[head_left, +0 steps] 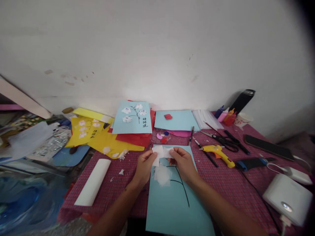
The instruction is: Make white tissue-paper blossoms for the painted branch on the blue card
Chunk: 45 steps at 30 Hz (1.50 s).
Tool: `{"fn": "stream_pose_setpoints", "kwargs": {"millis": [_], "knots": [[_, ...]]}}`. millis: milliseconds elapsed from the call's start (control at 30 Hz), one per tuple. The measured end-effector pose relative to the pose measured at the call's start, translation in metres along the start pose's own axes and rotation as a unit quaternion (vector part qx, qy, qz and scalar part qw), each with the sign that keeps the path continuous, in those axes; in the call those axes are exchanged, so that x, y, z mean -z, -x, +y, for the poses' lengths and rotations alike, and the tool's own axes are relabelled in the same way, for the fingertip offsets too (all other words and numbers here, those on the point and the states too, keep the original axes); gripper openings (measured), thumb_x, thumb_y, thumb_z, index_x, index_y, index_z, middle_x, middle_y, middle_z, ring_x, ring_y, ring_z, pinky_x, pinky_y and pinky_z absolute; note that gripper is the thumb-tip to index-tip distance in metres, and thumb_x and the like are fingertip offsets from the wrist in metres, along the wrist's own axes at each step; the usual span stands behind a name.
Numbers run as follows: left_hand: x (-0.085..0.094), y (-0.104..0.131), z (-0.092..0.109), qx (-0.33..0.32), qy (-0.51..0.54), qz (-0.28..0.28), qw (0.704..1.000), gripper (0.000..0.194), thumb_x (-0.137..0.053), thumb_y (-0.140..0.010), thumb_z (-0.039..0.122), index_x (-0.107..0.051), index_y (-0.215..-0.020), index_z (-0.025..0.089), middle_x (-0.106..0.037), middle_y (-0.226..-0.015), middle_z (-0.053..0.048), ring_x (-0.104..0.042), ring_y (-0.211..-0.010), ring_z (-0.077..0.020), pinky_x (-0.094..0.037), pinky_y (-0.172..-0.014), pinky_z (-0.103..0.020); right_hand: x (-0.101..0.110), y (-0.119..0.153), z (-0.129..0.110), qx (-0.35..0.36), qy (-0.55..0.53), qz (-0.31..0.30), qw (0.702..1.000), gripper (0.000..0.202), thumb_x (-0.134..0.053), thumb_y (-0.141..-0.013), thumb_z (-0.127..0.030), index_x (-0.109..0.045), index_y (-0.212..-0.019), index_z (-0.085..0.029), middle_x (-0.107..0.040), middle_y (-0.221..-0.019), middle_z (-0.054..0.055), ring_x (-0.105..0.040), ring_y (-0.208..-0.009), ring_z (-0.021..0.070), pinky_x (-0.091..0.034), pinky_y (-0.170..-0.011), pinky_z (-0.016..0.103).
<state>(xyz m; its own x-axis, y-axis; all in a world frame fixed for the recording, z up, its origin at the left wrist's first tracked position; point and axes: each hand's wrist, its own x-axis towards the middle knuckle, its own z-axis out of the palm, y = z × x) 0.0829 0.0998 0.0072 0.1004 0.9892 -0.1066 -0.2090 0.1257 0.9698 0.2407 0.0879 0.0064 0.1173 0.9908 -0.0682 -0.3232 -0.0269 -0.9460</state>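
Note:
My left hand (145, 164) pinches the left side of some thin white paper pieces (159, 153). On their right side, my right hand (182, 161) grips them between thumb and fingers. Both hands are above the upper part of a light blue sheet (169, 209), which has black branch lines drawn on it. A small stack of translucent white paper (162, 175) lies on that sheet, just below my hands. Behind, a finished-looking blue card (133, 114) shows white flowers, a dark stem and black writing.
A yellow glue gun (218, 153), black scissors (221, 141), pens and paint bottles (223, 115) lie to the right, with a white power bank (287, 198). At left are a rolled white paper (93, 182) and yellow sheets (100, 141). A dark bottle (242, 101) leans by the wall.

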Motion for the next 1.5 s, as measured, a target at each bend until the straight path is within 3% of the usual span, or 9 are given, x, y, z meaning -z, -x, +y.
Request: {"fn": "stream_pose_setpoints", "kwargs": {"millis": [300, 433, 567, 733, 800, 1033, 1200, 1300, 1500], "knots": [[0.0, -0.001, 0.0, 0.023, 0.059, 0.021, 0.998, 0.027, -0.068, -0.073, 0.04, -0.058, -0.07, 0.014, -0.056, -0.056, 0.002, -0.048, -0.047, -0.0088, -0.035, -0.045, -0.02, 0.003, -0.003, -0.002, 0.046, -0.004, 0.039, 0.998, 0.021, -0.064, -0.081, -0.037, -0.059, -0.077, -0.017, -0.055, -0.072, 0.0, -0.05, -0.061, 0.0121, -0.045, -0.052, 0.024], [0.003, -0.006, -0.003, 0.003, 0.071, 0.039, 0.997, 0.025, -0.067, -0.073, 0.038, -0.061, -0.073, 0.014, -0.057, -0.057, 0.001, -0.049, -0.048, -0.009, -0.037, -0.047, -0.02, 0.01, -0.001, -0.009, 0.139, 0.163, 0.02, 0.977, 0.017, -0.058, -0.086, -0.034, -0.059, -0.08, -0.019, -0.056, -0.072, 0.001, -0.053, -0.064, 0.0144, -0.046, -0.059, 0.027], [0.01, -0.011, -0.002, -0.011, 0.078, 0.065, 0.995, 0.025, -0.067, -0.074, 0.04, -0.061, -0.075, 0.015, -0.059, -0.061, 0.002, -0.051, -0.05, -0.0091, -0.038, -0.048, -0.02, 0.011, 0.006, -0.015, 0.314, 0.418, -0.133, 0.842, 0.011, -0.054, -0.087, -0.023, -0.064, -0.084, -0.019, -0.063, -0.089, 0.007, -0.057, -0.085, 0.0196, -0.045, -0.079, 0.033], [0.015, -0.013, 0.002, -0.018, 0.078, 0.073, 0.994, 0.026, -0.068, -0.074, 0.04, -0.06, -0.075, 0.015, -0.058, -0.062, 0.002, -0.051, -0.05, -0.0089, -0.039, -0.05, -0.02, 0.007, 0.014, -0.018, 0.312, 0.565, -0.314, 0.697, 0.006, -0.064, -0.078, -0.026, -0.067, -0.078, -0.02, -0.063, -0.082, 0.006, -0.058, -0.08, 0.0202, -0.044, -0.077, 0.034], [0.014, -0.012, 0.003, -0.017, 0.066, 0.066, 0.996, 0.027, -0.068, -0.074, 0.04, -0.06, -0.073, 0.014, -0.057, -0.059, 0.003, -0.049, -0.048, -0.008, -0.037, -0.048, -0.019, 0.007, 0.014, -0.019, 0.296, 0.557, -0.299, 0.716, 0.015, -0.067, -0.076, -0.033, -0.067, -0.085, -0.02, -0.064, -0.085, 0.006, -0.058, -0.082, 0.021, -0.043, -0.077, 0.034], [0.008, -0.004, 0.007, -0.006, -0.009, -0.019, 1.0, 0.025, -0.071, -0.072, 0.037, -0.066, -0.072, 0.012, -0.057, -0.056, 0.002, -0.045, -0.048, -0.0067, -0.035, -0.049, -0.018, 0.011, 0.0, -0.011, 0.163, 0.309, -0.106, 0.931, 0.028, -0.058, -0.086, -0.039, -0.06, -0.105, -0.018, -0.063, -0.085, 0.003, -0.056, -0.071, 0.015, -0.045, -0.063, 0.026], [0.007, -0.005, 0.001, -0.015, -0.03, -0.051, 0.998, 0.027, -0.071, -0.072, 0.038, -0.071, -0.08, 0.012, -0.064, -0.069, -0.002, -0.052, -0.057, -0.0098, -0.038, -0.053, -0.02, 0.012, -0.001, -0.01, 0.139, 0.275, -0.072, 0.949, 0.022, -0.057, -0.087, -0.038, -0.062, -0.079, -0.017, -0.057, -0.067, 0.0, -0.051, -0.06, 0.0135, -0.041, -0.055, 0.025], [0.011, -0.012, -0.004, -0.025, 0.01, 0.036, 0.999, 0.031, -0.069, -0.073, 0.038, -0.071, -0.091, 0.013, -0.068, -0.075, -0.004, -0.055, -0.06, -0.0107, -0.041, -0.056, -0.021, 0.015, 0.001, -0.017, 0.242, 0.352, -0.065, 0.902, 0.017, -0.054, -0.089, -0.031, -0.064, -0.081, -0.018, -0.062, -0.076, 0.003, -0.056, -0.07, 0.016, -0.045, -0.065, 0.028], [0.019, -0.018, -0.003, -0.068, 0.04, 0.124, 0.989, 0.035, -0.069, -0.072, 0.034, -0.068, -0.101, 0.014, -0.069, -0.087, -0.006, -0.059, -0.068, -0.0117, -0.046, -0.065, -0.022, 0.012, 0.008, -0.022, 0.332, 0.544, -0.3, 0.709, 0.012, -0.057, -0.083, -0.02, -0.069, -0.08, -0.021, -0.067, -0.084, 0.006, -0.06, -0.082, 0.0191, -0.045, -0.079, 0.033]]}}
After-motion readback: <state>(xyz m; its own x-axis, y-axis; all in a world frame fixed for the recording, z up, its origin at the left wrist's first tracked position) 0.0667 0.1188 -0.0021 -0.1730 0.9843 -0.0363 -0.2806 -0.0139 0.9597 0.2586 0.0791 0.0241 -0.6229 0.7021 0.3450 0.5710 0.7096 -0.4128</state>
